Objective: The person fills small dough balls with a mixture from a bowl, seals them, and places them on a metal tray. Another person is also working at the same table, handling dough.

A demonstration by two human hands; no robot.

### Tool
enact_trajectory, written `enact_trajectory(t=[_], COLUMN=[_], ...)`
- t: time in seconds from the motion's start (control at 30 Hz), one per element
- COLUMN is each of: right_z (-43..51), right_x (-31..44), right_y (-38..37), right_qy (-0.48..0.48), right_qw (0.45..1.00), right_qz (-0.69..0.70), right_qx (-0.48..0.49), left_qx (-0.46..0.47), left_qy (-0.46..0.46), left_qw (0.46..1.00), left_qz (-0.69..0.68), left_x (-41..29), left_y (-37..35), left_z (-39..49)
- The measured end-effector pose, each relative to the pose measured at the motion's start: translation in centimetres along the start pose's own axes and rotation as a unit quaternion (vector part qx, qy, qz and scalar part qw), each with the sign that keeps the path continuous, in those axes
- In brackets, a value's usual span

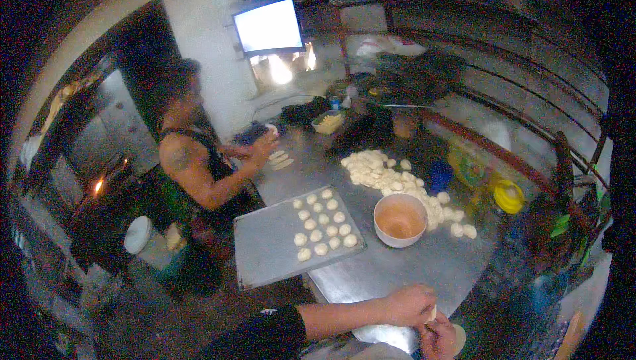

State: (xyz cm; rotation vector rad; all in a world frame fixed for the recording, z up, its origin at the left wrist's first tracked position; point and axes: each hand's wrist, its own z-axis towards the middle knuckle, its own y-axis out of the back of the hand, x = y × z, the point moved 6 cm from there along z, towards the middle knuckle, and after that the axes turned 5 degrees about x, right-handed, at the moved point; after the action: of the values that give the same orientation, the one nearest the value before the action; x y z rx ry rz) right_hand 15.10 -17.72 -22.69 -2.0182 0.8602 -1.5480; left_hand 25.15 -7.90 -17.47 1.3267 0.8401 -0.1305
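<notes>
My left hand [410, 305] reaches in over the near edge of the metal table, its fingers closed on a small piece of dough [433, 313]. Just below it, my right hand [439, 337] meets those fingers and holds a flattened dough round [460, 340], which shows at its right side. Beyond my hands stands a white bowl [401, 242] with an orange-brown content or inside. A large heap of pale dough pieces [380, 173] lies behind the bowl. To the left, a metal baking tray [266, 250] carries several dough balls [321, 249] in rows on its right half.
Across the table [308, 176], at the left, a person [191, 161] handles something near several dough strips [280, 160]. A bowl of pale pieces [328, 123] stands at the far end. A lit screen [269, 27] hangs on the wall. The tray overhangs the table's left edge.
</notes>
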Motion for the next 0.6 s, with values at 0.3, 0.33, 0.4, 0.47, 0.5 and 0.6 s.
enact_trajectory(t=[0.3,0.33,0.4,0.47,0.5,0.6], right_z=[0.1,0.3,1.7,2.3,2.3,1.7], right_x=[-1.9,-1.3,-1.8,-2.3,-2.2,-1.1], right_y=[-1.3,-2.1,-1.1,0.4,0.3,-2.7], right_qy=[-0.033,0.029,0.077,0.050,0.033,-0.080], right_qw=[0.999,0.989,0.960,0.969,0.974,0.991], right_qz=[-0.020,-0.147,-0.268,-0.241,-0.221,-0.101], right_qx=[-0.013,0.018,0.033,0.026,0.020,-0.028], left_qx=[0.031,0.033,-0.009,-0.058,-0.053,-0.042], left_qy=[0.057,0.076,0.095,0.088,0.070,0.064], left_qw=[0.973,0.944,0.923,0.924,0.922,0.925], left_qz=[-0.220,-0.319,-0.372,-0.367,-0.377,-0.371], left_x=[2.1,2.8,2.2,3.2,3.2,3.5], left_y=[0.6,-0.1,4.0,5.1,4.9,4.8], left_z=[-2.8,-3.1,-3.7,-3.7,-3.5,-4.3])
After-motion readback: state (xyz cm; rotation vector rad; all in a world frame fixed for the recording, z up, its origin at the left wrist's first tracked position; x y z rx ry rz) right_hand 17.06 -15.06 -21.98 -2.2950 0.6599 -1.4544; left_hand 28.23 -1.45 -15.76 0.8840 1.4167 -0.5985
